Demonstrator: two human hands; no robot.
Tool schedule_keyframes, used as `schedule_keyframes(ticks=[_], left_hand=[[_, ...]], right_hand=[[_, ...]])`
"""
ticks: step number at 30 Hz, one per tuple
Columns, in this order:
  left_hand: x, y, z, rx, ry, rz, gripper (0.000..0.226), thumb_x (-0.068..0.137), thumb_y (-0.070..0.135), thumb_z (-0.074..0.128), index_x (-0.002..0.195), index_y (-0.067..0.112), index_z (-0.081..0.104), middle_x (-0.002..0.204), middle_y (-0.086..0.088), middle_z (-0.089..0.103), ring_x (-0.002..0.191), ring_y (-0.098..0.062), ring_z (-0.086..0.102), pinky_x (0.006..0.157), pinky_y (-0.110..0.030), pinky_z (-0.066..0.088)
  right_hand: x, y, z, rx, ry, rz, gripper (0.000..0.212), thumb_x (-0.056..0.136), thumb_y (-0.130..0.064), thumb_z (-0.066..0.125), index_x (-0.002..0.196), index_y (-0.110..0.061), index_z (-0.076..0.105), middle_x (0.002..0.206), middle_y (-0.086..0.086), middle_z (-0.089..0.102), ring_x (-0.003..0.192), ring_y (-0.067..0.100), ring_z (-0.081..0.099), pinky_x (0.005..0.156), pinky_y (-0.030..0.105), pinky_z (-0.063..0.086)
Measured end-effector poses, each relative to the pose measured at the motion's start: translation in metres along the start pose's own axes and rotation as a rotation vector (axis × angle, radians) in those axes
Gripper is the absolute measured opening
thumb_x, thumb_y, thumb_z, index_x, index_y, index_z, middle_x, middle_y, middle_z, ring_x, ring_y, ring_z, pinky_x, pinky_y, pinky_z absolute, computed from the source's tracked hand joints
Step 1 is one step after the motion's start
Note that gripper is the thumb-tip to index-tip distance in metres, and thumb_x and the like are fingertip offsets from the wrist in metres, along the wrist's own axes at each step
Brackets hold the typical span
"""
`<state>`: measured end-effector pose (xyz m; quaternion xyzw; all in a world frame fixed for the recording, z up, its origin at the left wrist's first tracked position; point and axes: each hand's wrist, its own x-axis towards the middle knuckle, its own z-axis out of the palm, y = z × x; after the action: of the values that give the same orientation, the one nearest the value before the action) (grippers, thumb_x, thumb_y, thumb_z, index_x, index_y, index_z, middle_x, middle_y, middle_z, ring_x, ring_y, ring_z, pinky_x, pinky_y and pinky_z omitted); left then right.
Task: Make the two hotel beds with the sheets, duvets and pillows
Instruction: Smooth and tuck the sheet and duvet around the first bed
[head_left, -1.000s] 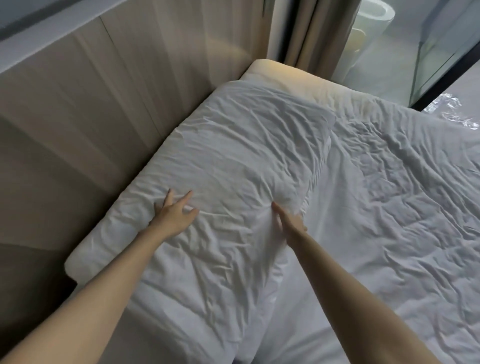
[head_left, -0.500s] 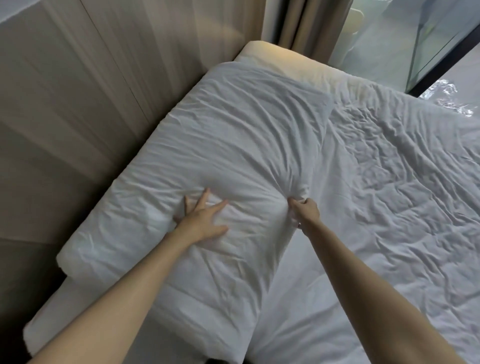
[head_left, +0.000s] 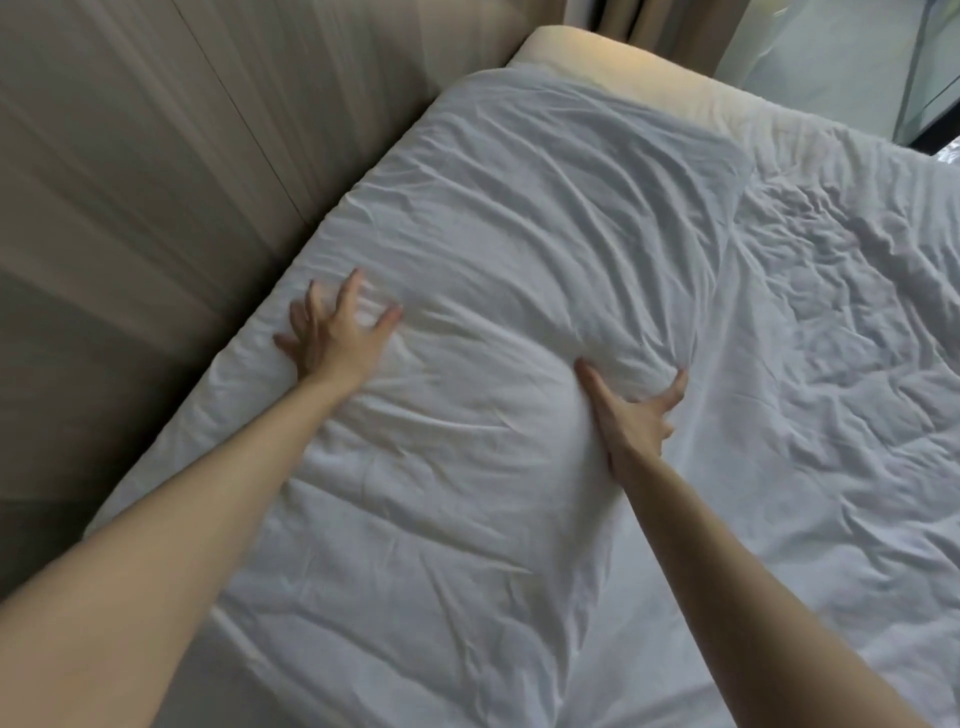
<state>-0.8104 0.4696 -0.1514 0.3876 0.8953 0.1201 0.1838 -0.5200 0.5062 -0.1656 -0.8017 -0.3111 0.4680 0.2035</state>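
Head: 2 hands (head_left: 332, 343) (head_left: 636, 421), 1 wht pillow (head_left: 519, 234) (creased)

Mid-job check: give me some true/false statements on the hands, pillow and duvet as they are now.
1. Both hands, left hand and right hand, are on the pillow with fingers spread. True.
2. The pillow lies along the panelled wall. True.
3. The right hand grips the curtain. False: it presses the pillow's edge, and the curtain hangs past the bed's far corner.
4. The duvet beside the pillow is smooth. False: it is heavily wrinkled.
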Motion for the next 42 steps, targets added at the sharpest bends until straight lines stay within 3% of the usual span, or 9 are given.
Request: schedule_keyframes(ticks=[3,9,15,19,23,29,34,38,42], left_hand=[[0.044,-0.006,0.005,-0.051,-0.027,-0.128,0.091,0.07,0.089,0.039,0.148,0.046,0.019,0.159,-0.009,0.013,0.145,-0.034,0.008,0.112,-0.064,0.0],[0.092,-0.018,0.004,-0.022,-0.061,-0.248,0.111,0.057,0.1,0.029,0.15,0.043,0.011,0.151,-0.02,0.029,0.139,-0.043,0.026,0.112,-0.065,0.0],[0.115,-0.031,0.0,-0.037,-0.074,-0.344,0.13,0.052,0.102,0.031,0.144,0.009,0.038,0.141,-0.02,0.046,0.128,-0.041,0.044,0.108,-0.048,0.034],[0.115,-0.042,0.007,-0.085,-0.102,-0.363,0.109,0.074,0.089,0.031,0.139,0.003,0.044,0.138,-0.022,0.049,0.125,-0.04,0.046,0.102,-0.043,0.037],[0.109,-0.043,0.014,-0.077,0.001,-0.253,0.071,0.099,0.056,0.025,0.129,-0.002,0.054,0.129,-0.027,0.054,0.118,-0.043,0.051,0.095,-0.043,0.041],[0.092,-0.021,-0.033,-0.179,0.217,-0.193,0.06,0.098,0.044,0.031,0.115,-0.004,0.063,0.12,-0.028,0.06,0.112,-0.042,0.055,0.088,-0.041,0.043],[0.082,0.008,-0.081,-0.204,0.377,-0.086,0.059,0.098,0.048,0.033,0.112,0.002,0.066,0.117,-0.021,0.064,0.109,-0.039,0.058,0.087,-0.042,0.044],[0.082,0.03,-0.118,-0.116,0.469,0.014,0.059,0.1,0.049,0.03,0.109,0.003,0.066,0.114,-0.022,0.064,0.107,-0.039,0.058,0.085,-0.042,0.043],[0.09,0.012,-0.117,0.075,0.332,-0.031,0.043,0.102,0.033,0.035,0.124,-0.002,0.051,0.127,-0.028,0.052,0.118,-0.044,0.049,0.093,-0.049,0.04]], right_hand=[[0.014,0.012,0.016,-0.021,0.083,-0.026,0.125,0.045,-0.082,0.072,0.14,-0.058,-0.006,0.145,0.02,0.035,0.125,0.044,0.045,0.107,0.057,0.034],[0.028,0.027,0.039,-0.081,0.27,-0.091,0.116,0.05,-0.087,0.063,0.143,-0.047,0.006,0.134,0.017,0.045,0.118,0.042,0.05,0.102,0.058,0.038],[0.033,0.033,0.046,-0.06,0.345,-0.149,0.11,0.056,-0.083,0.064,0.144,-0.041,0.014,0.133,0.013,0.041,0.118,0.042,0.048,0.102,0.056,0.038],[0.035,0.035,0.044,-0.052,0.343,-0.152,0.108,0.058,-0.082,0.064,0.144,-0.037,0.016,0.134,0.013,0.041,0.118,0.042,0.048,0.103,0.056,0.036],[0.038,0.033,0.033,-0.023,0.268,-0.117,0.106,0.057,-0.083,0.065,0.138,-0.028,0.023,0.134,0.011,0.043,0.117,0.04,0.049,0.103,0.054,0.038],[0.031,0.024,0.008,0.131,0.077,-0.057,0.087,0.065,-0.074,0.07,0.12,-0.018,0.034,0.108,0.005,0.054,0.093,0.029,0.052,0.083,0.036,0.04],[0.009,0.002,0.009,0.263,0.075,-0.158,0.09,0.072,-0.064,0.072,0.141,-0.017,0.038,0.13,0.004,0.055,0.122,0.029,0.052,0.097,0.034,0.039],[-0.005,-0.003,0.029,0.372,0.041,-0.161,0.088,0.073,-0.061,0.073,0.142,-0.018,0.04,0.135,0.004,0.053,0.124,0.025,0.051,0.1,0.032,0.038],[-0.005,-0.004,0.044,0.371,-0.029,-0.134,0.087,0.071,-0.059,0.076,0.141,-0.021,0.041,0.137,0.004,0.053,0.125,0.026,0.05,0.103,0.033,0.039]])
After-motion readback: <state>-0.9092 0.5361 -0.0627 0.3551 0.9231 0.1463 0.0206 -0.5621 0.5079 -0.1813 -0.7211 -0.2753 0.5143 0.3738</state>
